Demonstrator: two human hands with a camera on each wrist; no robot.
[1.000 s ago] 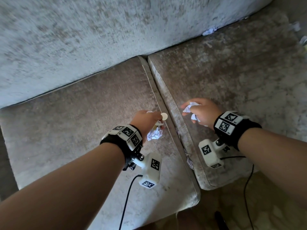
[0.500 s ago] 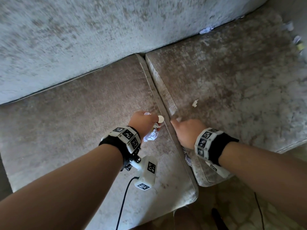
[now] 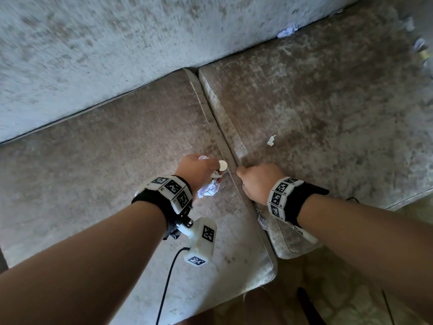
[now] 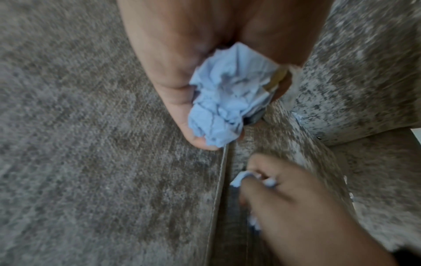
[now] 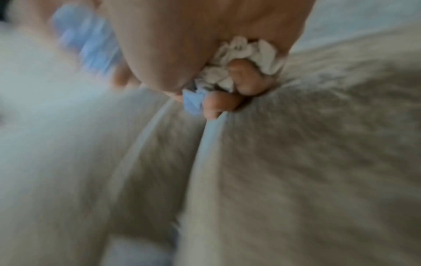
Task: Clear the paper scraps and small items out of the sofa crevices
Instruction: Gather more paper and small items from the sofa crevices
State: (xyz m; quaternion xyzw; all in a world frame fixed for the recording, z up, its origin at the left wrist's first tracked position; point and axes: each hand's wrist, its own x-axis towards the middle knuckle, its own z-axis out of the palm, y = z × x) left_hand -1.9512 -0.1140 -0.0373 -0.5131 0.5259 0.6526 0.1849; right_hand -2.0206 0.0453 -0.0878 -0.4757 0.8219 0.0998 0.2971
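1. Grey-brown velvet left seat cushion (image 3: 98,174) lies left of the crevice (image 3: 230,160), the seam between the two seat cushions; pale backrest (image 3: 117,43) stands behind it.
2. Left hand (image 3: 196,171) sits on that cushion just left of the crevice, fingers curled round a crumpled paper wad (image 3: 208,191). Left wrist view shows the wad (image 4: 227,100) bulging out of the fist, thumb pressed along it.
3. Same hand pinches a small round coin-like disc (image 3: 222,165) at its fingertips, right beside the crevice. A small metallic bit (image 3: 216,175) shows under the disc; cannot tell what it is.
4. Crevice runs from the backrest toward the front edge. A white scrap (image 3: 262,221) is wedged in it near the front, below the right wrist.
5. Right hand (image 3: 259,184) is just right of the crevice, knuckles at the piping, fingers closed on crumpled paper scraps (image 5: 237,61); right wrist view, blurred, shows fingertips (image 5: 215,106) digging at the cushion edge with a bluish scrap (image 5: 192,100) between thumb and finger.
6. Right seat cushion (image 3: 339,118) has one small white scrap (image 3: 271,140) lying loose on top, right of the crevice and beyond the right hand.
7. Another crumpled paper (image 3: 287,31) is stuck where that cushion meets the backrest, well right of the crevice.
8. More scraps (image 3: 419,44) at the far right edge, blurred.
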